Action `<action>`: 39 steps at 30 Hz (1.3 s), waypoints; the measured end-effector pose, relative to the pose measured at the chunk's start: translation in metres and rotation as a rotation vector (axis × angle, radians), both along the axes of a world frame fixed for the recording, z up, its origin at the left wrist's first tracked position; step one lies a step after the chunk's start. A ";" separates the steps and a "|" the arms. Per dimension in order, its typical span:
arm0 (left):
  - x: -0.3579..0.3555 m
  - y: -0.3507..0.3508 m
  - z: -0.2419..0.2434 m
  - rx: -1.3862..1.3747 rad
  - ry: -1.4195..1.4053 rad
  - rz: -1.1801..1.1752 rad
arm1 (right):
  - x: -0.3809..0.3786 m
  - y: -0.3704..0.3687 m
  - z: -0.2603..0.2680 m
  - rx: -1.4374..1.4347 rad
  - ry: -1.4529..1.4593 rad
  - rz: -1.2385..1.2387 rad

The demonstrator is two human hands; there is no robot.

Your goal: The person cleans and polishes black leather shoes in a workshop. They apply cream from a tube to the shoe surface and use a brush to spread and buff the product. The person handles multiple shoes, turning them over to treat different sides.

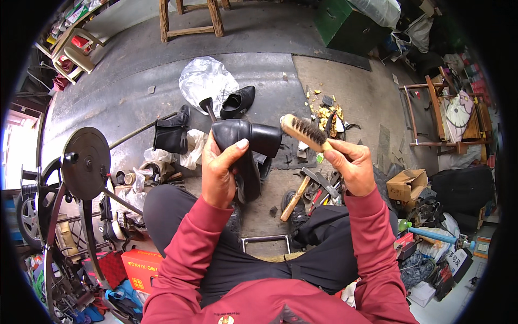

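My left hand (pixel 222 170) grips a black leather shoe or boot (pixel 230 131), its thick block heel (pixel 265 139) turned to the right. My thumb presses on the leather near the heel, and the fingers are partly hidden behind it. In my right hand (pixel 354 166) is a shoe brush (pixel 305 131) with a pale wooden back and dark bristles, held by its narrow end. The brush is just to the right of the heel, apparently apart from it. A black low shoe (pixel 238 103) and a black ankle boot (pixel 172 129) are on the floor beyond.
A hammer (pixel 297 196) lies among hand tools between my feet. At left stands a machine with a round wheel (pixel 85 166). Clear plastic bag (pixel 206 79), scraps (pixel 330 115), cardboard box (pixel 406 184), wooden stool (pixel 192 30) and green metal box (pixel 352 26) surround the workspace.
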State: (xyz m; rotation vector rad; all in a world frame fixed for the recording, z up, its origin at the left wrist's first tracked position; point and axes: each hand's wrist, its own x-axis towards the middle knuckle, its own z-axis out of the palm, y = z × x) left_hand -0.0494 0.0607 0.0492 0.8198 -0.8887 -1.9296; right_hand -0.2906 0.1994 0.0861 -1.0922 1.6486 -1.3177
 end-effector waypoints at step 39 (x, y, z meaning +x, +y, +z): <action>0.107 -0.048 -0.048 -0.774 -1.401 -0.659 | -0.023 0.026 0.060 -0.202 -0.141 -0.194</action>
